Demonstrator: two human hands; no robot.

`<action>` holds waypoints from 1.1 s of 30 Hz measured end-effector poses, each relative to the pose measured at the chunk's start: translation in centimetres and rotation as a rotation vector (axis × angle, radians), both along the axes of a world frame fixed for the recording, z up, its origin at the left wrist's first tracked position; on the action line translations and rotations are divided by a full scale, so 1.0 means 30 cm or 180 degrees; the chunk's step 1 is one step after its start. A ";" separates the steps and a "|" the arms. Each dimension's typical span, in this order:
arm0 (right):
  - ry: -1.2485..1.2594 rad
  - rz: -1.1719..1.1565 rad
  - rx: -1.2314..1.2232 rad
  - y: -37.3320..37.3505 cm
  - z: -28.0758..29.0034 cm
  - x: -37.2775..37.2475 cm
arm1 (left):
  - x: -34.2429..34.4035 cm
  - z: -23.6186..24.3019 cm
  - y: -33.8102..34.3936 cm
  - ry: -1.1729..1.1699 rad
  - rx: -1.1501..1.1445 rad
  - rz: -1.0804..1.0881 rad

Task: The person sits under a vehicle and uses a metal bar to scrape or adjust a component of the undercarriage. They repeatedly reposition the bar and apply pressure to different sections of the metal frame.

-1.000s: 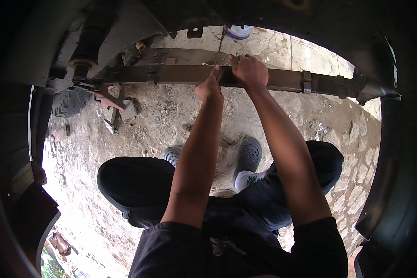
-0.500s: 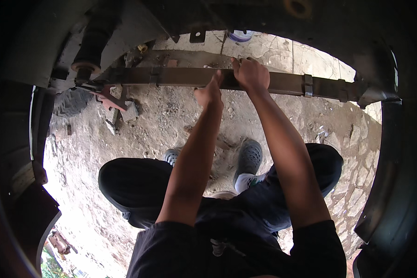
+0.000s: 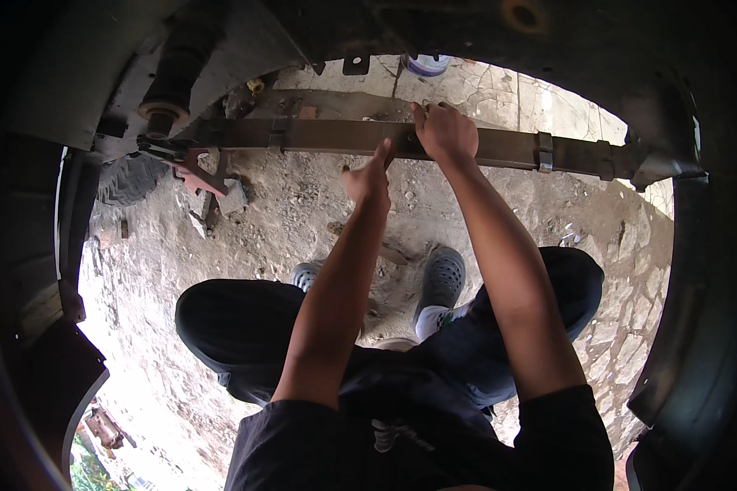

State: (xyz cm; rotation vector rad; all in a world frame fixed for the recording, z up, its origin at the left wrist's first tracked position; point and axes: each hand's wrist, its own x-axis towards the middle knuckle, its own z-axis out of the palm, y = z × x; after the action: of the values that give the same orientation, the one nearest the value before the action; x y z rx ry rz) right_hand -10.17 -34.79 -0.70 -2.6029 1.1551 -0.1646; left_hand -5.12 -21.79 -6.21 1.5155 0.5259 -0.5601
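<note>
A long dark leaf spring (image 3: 327,137) runs across the upper middle, with metal clips around it near both ends. My right hand (image 3: 449,135) lies over the spring just right of its middle. Its fingers are bent over the far edge and their tips are partly hidden. My left hand (image 3: 368,180) is at the near, lower edge of the spring, left of the right hand. Its thumb points up at that edge and stands apart from a finger stretched to the left; the other fingers are hidden. I see nothing held in it.
Dark vehicle bodywork (image 3: 688,327) arches around both sides and overhead. A shock absorber (image 3: 165,106) hangs at upper left, above a tyre (image 3: 129,180) and a reddish metal stand (image 3: 198,173). Stones lie on the dirt floor (image 3: 278,204). A white-and-purple bucket (image 3: 426,65) stands beyond the spring.
My left hand has dropped slightly toward me, its thumb sliding off the spring's face to its lower edge. The right hand stays nearly where it was. The view has shifted slightly.
</note>
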 end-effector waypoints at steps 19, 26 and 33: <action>-0.0287 0.0093 -0.0240 0.003 0.000 -0.009 | -0.199 -0.087 0.468 -0.0132 -0.0908 -0.0954; -0.2270 0.1635 -0.0177 0.239 -0.060 -0.065 | -0.193 0.074 0.580 -0.1138 -0.0553 -0.0855; -0.2358 0.0863 0.1645 0.692 -0.003 -0.237 | -0.241 0.101 0.607 -0.1688 -0.0036 -0.0911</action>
State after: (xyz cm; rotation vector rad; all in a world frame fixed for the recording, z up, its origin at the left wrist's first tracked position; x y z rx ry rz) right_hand -17.28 -14.02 -0.78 -1.9332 0.4874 -0.6145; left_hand -12.36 -3.57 -3.16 1.6595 -0.1046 -0.3525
